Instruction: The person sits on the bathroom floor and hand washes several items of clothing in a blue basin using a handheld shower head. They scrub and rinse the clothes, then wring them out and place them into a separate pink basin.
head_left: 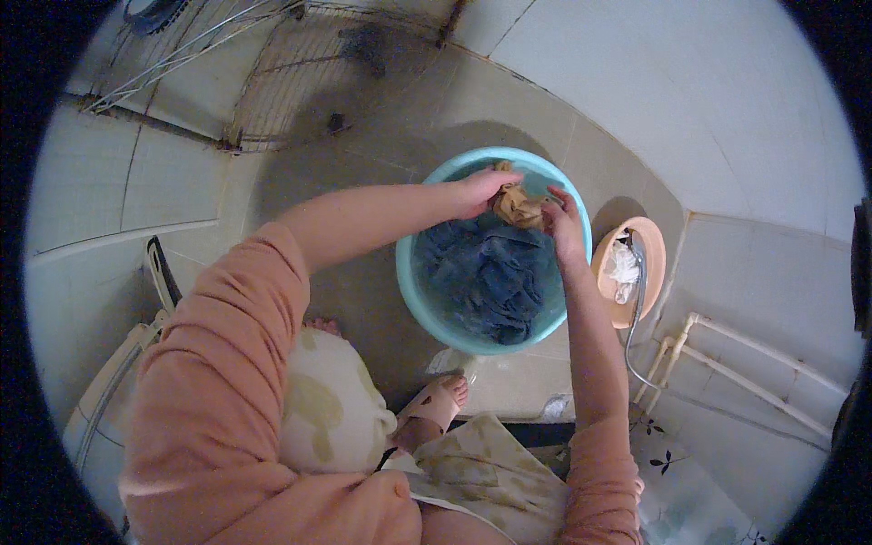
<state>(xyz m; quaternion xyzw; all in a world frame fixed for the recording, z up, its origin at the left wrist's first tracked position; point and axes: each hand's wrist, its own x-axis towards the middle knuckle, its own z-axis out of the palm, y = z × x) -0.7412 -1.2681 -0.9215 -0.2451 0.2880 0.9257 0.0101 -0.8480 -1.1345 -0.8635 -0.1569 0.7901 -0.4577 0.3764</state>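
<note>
A round turquoise basin [408, 283] stands on the floor in front of me, with dark blue wet clothes [495, 277] heaped in it. Over its far part, a small bunched tan cloth [520, 209] is gripped between both hands. My left hand [483, 191] is closed on the cloth's left side, fingers pointing right. On the other side, my right hand [564, 223] pinches the cloth's right edge, its index finger raised. The exact kind of garment cannot be made out. Both hands are above the blue clothes, inside the basin's rim.
Right of the turquoise basin is a smaller peach basin [652, 245] with white cloth [622, 263] and a shower head [638, 242] on a hose. Pale pipes [745, 350] run along the right wall. A rusty wire rack [291, 77] is at the upper left. My sandalled foot [438, 404] is close to the turquoise basin.
</note>
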